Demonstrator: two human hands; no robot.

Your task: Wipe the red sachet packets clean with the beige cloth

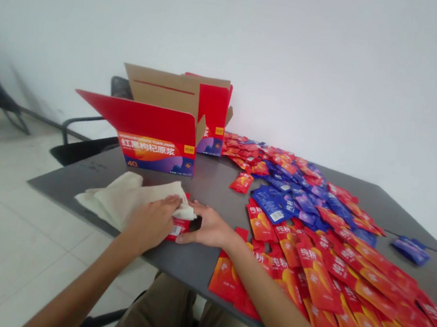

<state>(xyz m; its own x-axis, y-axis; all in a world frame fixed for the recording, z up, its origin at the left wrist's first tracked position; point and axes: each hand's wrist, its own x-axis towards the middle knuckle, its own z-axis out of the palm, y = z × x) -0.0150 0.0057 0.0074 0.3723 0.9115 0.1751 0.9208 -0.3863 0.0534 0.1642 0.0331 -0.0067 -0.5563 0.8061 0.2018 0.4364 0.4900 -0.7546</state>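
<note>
A cream-coloured cloth (111,198) lies bunched near the table's front edge. My left hand (153,222) is closed on it, its fingers pressing the cloth over a red packet (184,225). Only a small red part with a white label shows; cloth and fingers cover the rest. From the right, my right hand (209,227) grips the packet's other end, thumb in front and fingers behind. Between the hands is a small dark patch I cannot make out. Flat red-and-orange pouches (319,277) are spread in overlapping rows beside my right forearm.
Two open cartons, a front carton (158,144) and a rear carton (211,120), stand at the back left. A heap of red and blue sachets (291,185) covers the table's middle. One blue sachet (410,250) lies apart at the right. A black chair (86,148) stands beyond the table.
</note>
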